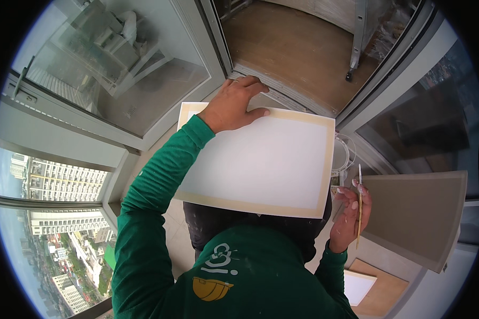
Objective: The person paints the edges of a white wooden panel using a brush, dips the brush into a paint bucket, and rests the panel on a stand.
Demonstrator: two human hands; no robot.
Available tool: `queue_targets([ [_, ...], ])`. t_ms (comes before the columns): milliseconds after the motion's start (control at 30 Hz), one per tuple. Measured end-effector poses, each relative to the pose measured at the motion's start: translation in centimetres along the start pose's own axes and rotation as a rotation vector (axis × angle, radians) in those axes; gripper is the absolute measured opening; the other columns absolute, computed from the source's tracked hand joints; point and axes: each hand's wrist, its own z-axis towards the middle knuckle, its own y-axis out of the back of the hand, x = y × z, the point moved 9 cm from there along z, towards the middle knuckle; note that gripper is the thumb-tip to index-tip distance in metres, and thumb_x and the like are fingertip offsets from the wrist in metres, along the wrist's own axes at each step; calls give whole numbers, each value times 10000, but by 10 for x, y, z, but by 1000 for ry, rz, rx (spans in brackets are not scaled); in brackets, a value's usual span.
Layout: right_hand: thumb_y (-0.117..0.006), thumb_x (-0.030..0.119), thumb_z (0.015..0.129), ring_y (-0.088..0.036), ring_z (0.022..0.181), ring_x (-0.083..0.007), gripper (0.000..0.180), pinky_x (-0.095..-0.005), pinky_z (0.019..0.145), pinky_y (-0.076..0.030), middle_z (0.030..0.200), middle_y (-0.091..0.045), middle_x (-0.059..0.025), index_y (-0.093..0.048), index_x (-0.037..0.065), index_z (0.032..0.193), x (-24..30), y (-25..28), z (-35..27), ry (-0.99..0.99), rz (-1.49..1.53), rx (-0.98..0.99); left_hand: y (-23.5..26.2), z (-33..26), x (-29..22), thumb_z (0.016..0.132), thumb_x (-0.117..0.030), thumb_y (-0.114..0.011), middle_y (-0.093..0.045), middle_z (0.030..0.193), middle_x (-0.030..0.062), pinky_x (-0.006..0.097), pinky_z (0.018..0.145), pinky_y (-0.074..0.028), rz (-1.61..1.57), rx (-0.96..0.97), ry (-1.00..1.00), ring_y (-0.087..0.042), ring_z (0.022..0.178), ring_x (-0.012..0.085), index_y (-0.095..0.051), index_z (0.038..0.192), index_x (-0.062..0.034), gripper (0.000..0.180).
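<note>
While the left hand [233, 106] grips the far edge of a white panel [266, 159], the board lies roughly flat over the person's lap, tan border showing on all 4 sides. Fingers curl over the top edge, thumb pressed flat on the white face, so the hand is clamped on the panel near its upper left corner. Green sleeve [159, 181] runs across the panel's left end.

Right hand [350, 212] is off the panel, just beside its lower right corner. It holds a thin stick-like tool [360, 204], pale tip up, wooden shaft down; looks like a small brush but too thin to tell for sure. Fingers closed loosely around it, white smears on fingertips.

Nearby: white bucket [341, 154] just behind the panel's right edge, mostly hidden. Grey-beige board [418, 212] leans at right, close to the right hand. 1 more small white panel [358, 286] lies on a wooden piece at lower right. Window glass [117, 69] at left, brown floor [298, 48] beyond the door track.
</note>
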Motion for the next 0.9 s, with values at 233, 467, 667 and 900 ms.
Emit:
queue_targets([
  [233,-730,170,1011,-705,1140,-232,550,-376,943,-558,1419,-630,-128,-525,43,1505,-64,55,32,-385,-6,-182,40,-64,32,886,-217,-837,-631,1387,151,479,1073,-460,79,-260,212,-608,1266,385,-668,1302,-68,473],
  [467,-789,104,968,-684,1099,-170,615,-326,951,-545,1359,-614,-60,-497,59,1506,-100,2,55,-472,79,-5,78,-153,107,953,-406,-801,-637,1371,168,434,983,-513,-61,-550,621,-639,1209,312,-632,1372,-31,587],
  [667,-817,48,925,-699,993,-163,701,-317,876,-569,1287,-638,-100,-448,38,1520,-108,-21,69,-459,64,89,7,-217,148,952,-529,-766,-703,1254,122,370,965,-461,-799,-154,987,-633,1116,204,-627,1382,48,733],
  [900,-844,44,886,-696,930,-159,792,-308,797,-563,1043,-699,-106,-407,1,1546,-124,-33,81,-469,-5,142,-8,-207,148,940,-340,-795,-751,1086,131,319,890,-507,-1009,-119,1058,-696,972,205,-671,1254,74,533],
])
